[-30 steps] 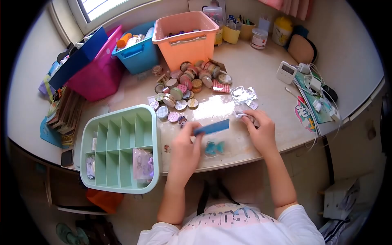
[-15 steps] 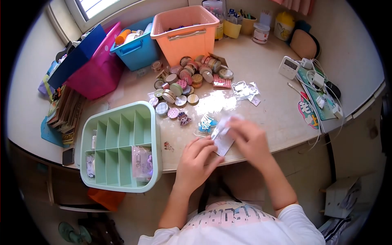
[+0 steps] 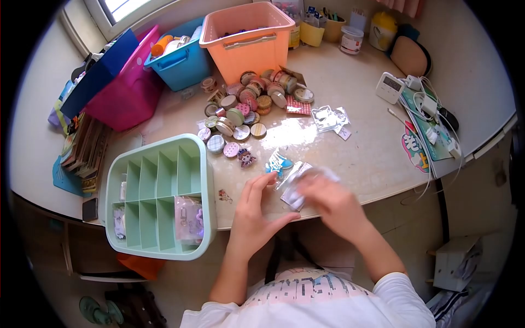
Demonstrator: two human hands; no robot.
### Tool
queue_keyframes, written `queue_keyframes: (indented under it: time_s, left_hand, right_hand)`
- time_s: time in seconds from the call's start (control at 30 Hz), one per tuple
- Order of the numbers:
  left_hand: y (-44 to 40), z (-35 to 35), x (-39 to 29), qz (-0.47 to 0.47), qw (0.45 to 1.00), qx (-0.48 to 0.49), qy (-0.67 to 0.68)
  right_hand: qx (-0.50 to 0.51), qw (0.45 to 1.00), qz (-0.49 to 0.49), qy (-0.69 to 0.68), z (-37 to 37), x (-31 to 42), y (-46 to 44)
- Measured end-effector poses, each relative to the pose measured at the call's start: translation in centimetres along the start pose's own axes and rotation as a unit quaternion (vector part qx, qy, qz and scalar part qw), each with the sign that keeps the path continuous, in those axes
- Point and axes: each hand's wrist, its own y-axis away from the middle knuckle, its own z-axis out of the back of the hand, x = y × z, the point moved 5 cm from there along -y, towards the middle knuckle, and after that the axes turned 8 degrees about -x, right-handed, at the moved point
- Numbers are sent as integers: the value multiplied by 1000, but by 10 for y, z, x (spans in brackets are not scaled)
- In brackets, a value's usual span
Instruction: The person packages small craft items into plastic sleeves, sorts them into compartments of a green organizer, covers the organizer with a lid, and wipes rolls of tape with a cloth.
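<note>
My left hand (image 3: pixel 256 210) rests at the desk's front edge with thumb and fingers apart and nothing between them. Just right of it, my right hand (image 3: pixel 331 201) is blurred, its fingers closed on a whitish plastic packet (image 3: pixel 319 176). Under and beside that hand lies a clear packet with white and lilac pieces (image 3: pixel 293 198). A blue and white bow-like piece (image 3: pixel 278 163) lies beyond my left fingertips. Left of it is a small dark purple figure charm (image 3: pixel 246 158).
A green divided tray (image 3: pixel 210 218) stands at the left. Tape rolls (image 3: pixel 241 132) are heaped mid-desk before an orange bin (image 3: pixel 246 57), with blue (image 3: pixel 183 68) and pink bins (image 3: pixel 123 98) beside it. White-patterned packets (image 3: pixel 330 119), a timer (image 3: pixel 390 88) and cables lie right.
The blue card seen in my left hand earlier is no longer visible. My left hand has opened away from the packet, while my right hand has moved left over it with the whitish plastic.
</note>
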Motion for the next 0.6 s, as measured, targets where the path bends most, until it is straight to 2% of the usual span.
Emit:
queue_keyframes:
  time_s: [0.03,0.1,0.13,0.17,0.2,0.23,0.27,0.3,0.37,0.43,0.5,0.53,0.57,0.6]
  left_hand:
    - [-1,1,-2,9,1000,-5,-10]
    - [-3,1,-4,19,1000,-13,-19]
    - [-4,0,-1,69,997,-33,-28]
    - [-5,-1,2,120,991,-54,-37]
    - [-6,-4,4,121,990,-60,-39]
    - [-8,-9,5,64,991,-60,-104]
    - [-10,-13,3,8,983,-60,-170]
    - [-12,-14,4,10,982,-69,-176]
    - [-16,-21,6,44,993,-22,-108]
    - [-19,-19,-2,32,993,-33,-109]
    - [-17,-16,-5,94,992,-60,52]
    - [-14,-11,-5,98,992,-71,46]
    - [-11,-8,-4,113,988,-74,79]
    - [-8,-5,-3,127,983,-77,113]
  right_hand:
    - [-47,998,-38,29,8,-18,0]
    - [-79,985,-120,98,22,-54,0]
    - [-79,985,-115,98,25,-56,-1]
    - [-129,972,-98,167,33,-54,-2]
    - [-180,952,-81,233,40,-48,-5]
    - [-179,954,-74,229,40,-41,-8]
    - [-155,962,-51,218,35,-30,-9]
    - [-130,970,-27,206,30,-20,-9]
    - [-87,978,-11,190,20,-11,-10]
    - [-40,991,-48,120,10,-8,-15]
    - [-16,989,-7,148,9,1,-25]
    - [25,994,-107,22,7,-7,-27]
    - [68,970,-208,-102,3,-15,-27]
    - [57,974,-176,-133,1,-18,-30]
